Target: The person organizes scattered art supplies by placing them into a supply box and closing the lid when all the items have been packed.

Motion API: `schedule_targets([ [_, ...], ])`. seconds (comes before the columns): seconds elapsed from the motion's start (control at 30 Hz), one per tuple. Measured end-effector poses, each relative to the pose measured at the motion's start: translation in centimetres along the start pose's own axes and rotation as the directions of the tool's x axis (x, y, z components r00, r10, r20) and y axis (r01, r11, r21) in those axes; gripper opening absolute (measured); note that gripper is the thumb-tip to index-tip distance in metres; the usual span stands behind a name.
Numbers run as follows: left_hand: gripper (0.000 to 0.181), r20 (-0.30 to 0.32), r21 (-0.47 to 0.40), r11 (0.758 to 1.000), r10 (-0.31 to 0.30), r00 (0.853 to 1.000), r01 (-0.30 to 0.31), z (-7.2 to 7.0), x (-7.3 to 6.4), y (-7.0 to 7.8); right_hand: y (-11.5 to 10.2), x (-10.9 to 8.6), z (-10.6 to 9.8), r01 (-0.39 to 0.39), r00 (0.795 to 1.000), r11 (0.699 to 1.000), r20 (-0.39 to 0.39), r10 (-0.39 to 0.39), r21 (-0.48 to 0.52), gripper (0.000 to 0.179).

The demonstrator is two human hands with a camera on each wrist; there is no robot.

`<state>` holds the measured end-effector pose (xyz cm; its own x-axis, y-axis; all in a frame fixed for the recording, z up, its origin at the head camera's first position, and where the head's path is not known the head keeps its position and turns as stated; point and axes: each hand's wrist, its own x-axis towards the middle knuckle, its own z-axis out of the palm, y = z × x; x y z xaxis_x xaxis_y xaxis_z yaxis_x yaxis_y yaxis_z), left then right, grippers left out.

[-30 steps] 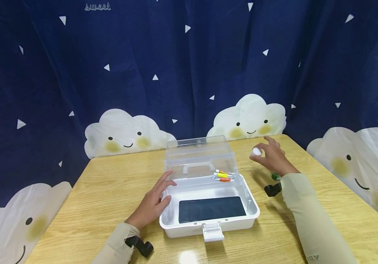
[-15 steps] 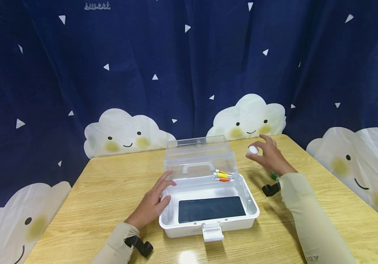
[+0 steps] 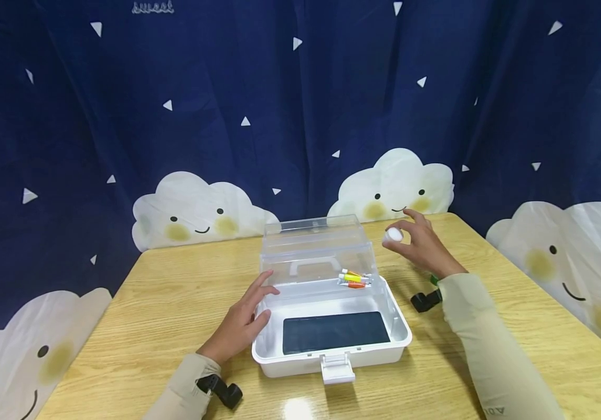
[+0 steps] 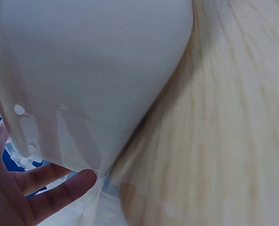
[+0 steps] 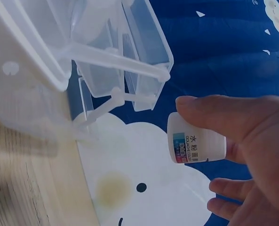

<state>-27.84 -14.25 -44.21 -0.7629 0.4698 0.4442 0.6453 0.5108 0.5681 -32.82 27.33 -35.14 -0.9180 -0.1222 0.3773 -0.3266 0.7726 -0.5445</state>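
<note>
My right hand (image 3: 427, 248) pinches a small white gouache paint jar (image 3: 394, 234) between thumb and fingers. It is raised to the right of a white plastic storage box (image 3: 292, 367) with a clear lid (image 3: 315, 236) standing up. The right wrist view shows the printed label on the jar (image 5: 196, 141). My left hand (image 3: 238, 324) rests at the box's left edge, fingers extended over the rim. In the left wrist view, fingertips (image 4: 85, 181) touch near the box's corner. Several paint tubes (image 3: 355, 279), yellow and orange, lie together at the box's back right.
A dark rectangular panel (image 3: 336, 333) covers part of the box floor. The front latch (image 3: 337, 370) hangs down. A green item (image 3: 433, 280) shows partly behind the right wrist on the wooden table (image 3: 174, 291). A dark blue curtain (image 3: 216, 70) hangs behind.
My right hand has moved left with the jar, closer to the box's raised lid. My left hand has stayed at the box's left edge.
</note>
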Motion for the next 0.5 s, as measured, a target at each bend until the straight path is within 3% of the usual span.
schedule_targets([
  [0.33,0.038,-0.017,0.007,1.000,-0.014,1.000,0.014,-0.6,-0.3,-0.1,-1.5,1.0,0.7,0.058,0.998,0.998,-0.011,-0.058,0.010,0.032],
  [0.5,0.039,0.009,0.006,1.000,0.006,1.000,-0.006,-0.3,-0.2,-0.1,-1.6,0.6,0.6,0.019,1.000,1.000,0.011,-0.019,0.016,0.036],
])
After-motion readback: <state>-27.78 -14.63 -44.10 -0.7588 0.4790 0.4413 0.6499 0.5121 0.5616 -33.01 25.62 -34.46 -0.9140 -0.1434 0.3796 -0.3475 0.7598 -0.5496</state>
